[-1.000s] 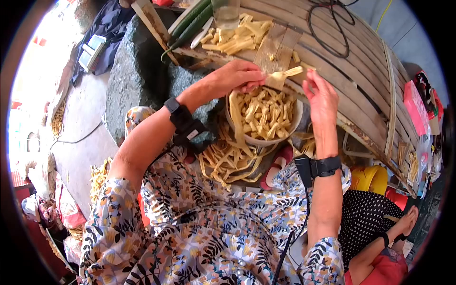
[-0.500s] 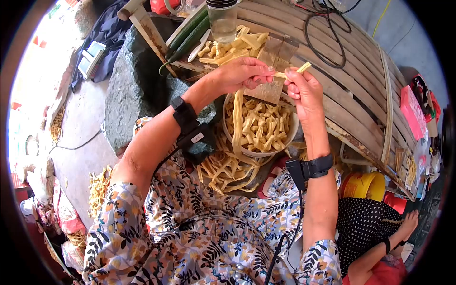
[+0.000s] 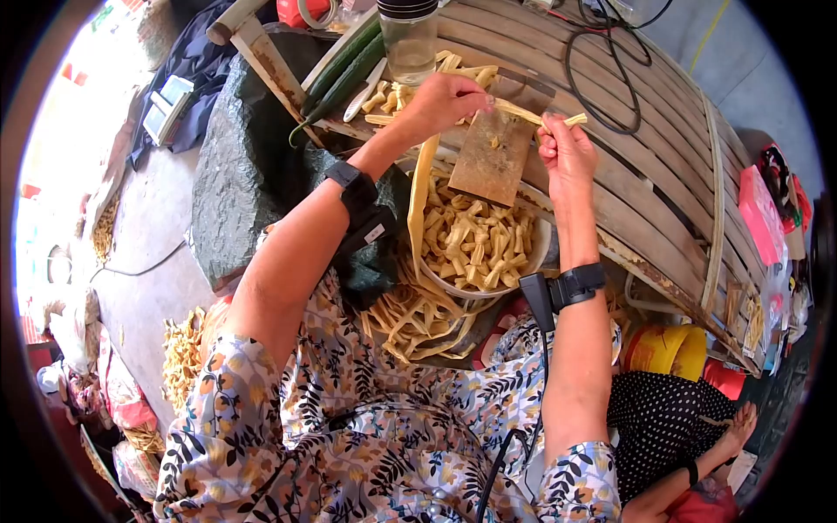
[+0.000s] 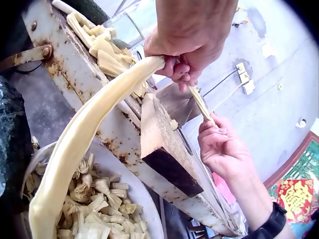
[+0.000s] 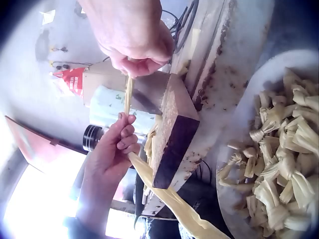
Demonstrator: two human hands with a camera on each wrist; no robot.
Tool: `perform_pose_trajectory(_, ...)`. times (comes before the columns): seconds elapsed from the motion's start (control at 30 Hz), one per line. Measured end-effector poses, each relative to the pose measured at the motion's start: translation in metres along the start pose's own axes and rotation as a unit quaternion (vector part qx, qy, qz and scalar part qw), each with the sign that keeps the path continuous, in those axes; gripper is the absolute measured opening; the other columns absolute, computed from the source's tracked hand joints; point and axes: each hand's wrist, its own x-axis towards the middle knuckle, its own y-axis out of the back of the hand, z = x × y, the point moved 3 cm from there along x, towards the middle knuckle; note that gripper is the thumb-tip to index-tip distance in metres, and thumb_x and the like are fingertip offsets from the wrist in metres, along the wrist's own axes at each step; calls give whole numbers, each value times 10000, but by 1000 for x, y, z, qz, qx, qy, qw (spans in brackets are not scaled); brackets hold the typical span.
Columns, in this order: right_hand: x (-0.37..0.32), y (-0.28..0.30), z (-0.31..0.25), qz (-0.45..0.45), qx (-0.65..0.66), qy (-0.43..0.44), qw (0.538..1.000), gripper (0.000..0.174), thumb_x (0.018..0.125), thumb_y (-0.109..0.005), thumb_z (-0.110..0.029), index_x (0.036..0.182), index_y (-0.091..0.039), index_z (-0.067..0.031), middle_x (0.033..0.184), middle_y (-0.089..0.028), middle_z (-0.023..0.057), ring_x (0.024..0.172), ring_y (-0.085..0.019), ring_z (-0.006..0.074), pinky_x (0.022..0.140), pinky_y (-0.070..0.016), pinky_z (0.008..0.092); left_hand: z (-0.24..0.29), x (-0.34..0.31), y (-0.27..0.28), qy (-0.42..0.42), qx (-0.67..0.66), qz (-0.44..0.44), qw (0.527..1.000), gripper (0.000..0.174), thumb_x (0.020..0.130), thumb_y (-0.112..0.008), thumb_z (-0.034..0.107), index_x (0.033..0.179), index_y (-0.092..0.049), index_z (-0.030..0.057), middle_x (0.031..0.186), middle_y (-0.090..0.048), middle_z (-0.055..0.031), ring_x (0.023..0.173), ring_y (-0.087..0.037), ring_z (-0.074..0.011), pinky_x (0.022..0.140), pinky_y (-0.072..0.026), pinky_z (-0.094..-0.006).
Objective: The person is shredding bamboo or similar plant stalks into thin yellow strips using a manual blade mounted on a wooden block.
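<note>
A long pale-yellow strip that looks like tofu skin [image 3: 519, 111] runs between the two hands above a wooden board [image 3: 491, 166]. My left hand [image 3: 447, 105] pinches it, and its longer, wider length [image 4: 92, 117] hangs from that hand past a white bowl [image 4: 152, 201]. On the other side, my right hand [image 3: 570, 152] grips the strip near its short end, which sticks out beyond the fingers. Between the hands the strip looks narrow and twisted. The bowl below holds a heap of short knotted pieces [image 3: 479, 242].
Behind the left hand are more yellow pieces [image 4: 107, 55], a jar [image 3: 410, 44] and cucumbers [image 3: 349, 74] on the slatted table [image 3: 654, 166]. Loose strips [image 3: 410, 318] lie beside the bowl. A black cable [image 3: 571, 65] coils at the back; another person's hand [image 3: 741, 427] shows at lower right.
One second ago the right hand was apart from the strip with loose fingers. It then took the end close to the left hand; now the hands are farther apart, the strip stretched between them.
</note>
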Motion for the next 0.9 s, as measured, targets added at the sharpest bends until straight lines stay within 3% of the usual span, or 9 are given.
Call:
perform_pose_trajectory(0.2,11,7,16,20,-33,18,999,101,729,-651,-36,781,-573,1,645,-552,49,490,-453,58,417,-361,169,-20,4,-6,-5,37,44,998,176,804,-607,186,808,-652,16,591,-515,35,539,-422,-28,470,-337,-193)
perform_pose_trajectory(0.3,7,23,22,109,-148,53,982,91,730,-633,-27,783,-575,18,638,-555,53,502,-469,63,422,-370,180,-26,-4,-8,-2,79,63,995,177,803,-611,190,806,-650,17,583,-511,35,527,-419,-31,462,-336,-194)
perform_pose_trajectory(0.37,-4,21,9,47,-185,47,980,105,738,-625,-53,806,-589,17,634,-564,46,505,-476,60,439,-373,170,-16,-13,2,32,10,58,998,181,810,-608,195,805,-647,19,583,-506,36,515,-415,-35,458,-335,-194)
perform_pose_trajectory(0.43,-32,5,-11,-34,-224,37,973,123,744,-635,-82,811,-595,12,645,-575,43,498,-472,60,447,-369,164,-6,-25,1,54,-89,-29,994,206,859,-541,206,868,-624,17,647,-519,30,551,-432,-39,490,-350,-179)
perform_pose_trajectory(0.57,-74,17,-17,-178,-546,90,814,303,727,-692,-224,929,-615,-11,689,-604,48,582,-545,106,529,-433,222,4,-59,-13,93,-186,-160,965,243,897,-472,216,1004,-570,20,756,-553,4,667,-480,-52,590,-389,-178)
perform_pose_trajectory(0.6,-80,21,-13,-173,-492,98,848,370,710,-707,-266,972,-608,-24,703,-605,49,623,-562,118,571,-456,253,8,-65,-20,109,-219,-167,955,244,897,-473,216,1014,-564,22,765,-558,0,679,-488,-57,606,-398,-181)
perform_pose_trajectory(0.7,-88,18,-25,-145,-422,190,874,218,770,-653,-134,927,-605,9,738,-604,35,638,-561,90,562,-452,213,19,-80,-30,89,-224,-206,948,208,882,-499,168,1018,-547,19,812,-591,-28,722,-531,-77,674,-437,-196)
perform_pose_trajectory(0.8,-87,19,-13,-177,-307,-10,935,132,788,-612,-51,905,-609,10,748,-603,24,647,-558,66,570,-457,187,21,-84,-42,47,-195,-222,954,188,863,-521,107,1013,-531,-5,805,-609,-42,699,-552,-87,667,-453,-205)
perform_pose_trajectory(0.9,-80,25,-13,-193,-280,65,938,115,784,-605,-30,895,-612,1,756,-602,18,654,-556,52,580,-467,184,21,-89,-36,65,-123,-208,968,173,867,-517,116,984,-553,-6,738,-598,-27,638,-543,-85,619,-452,-205)
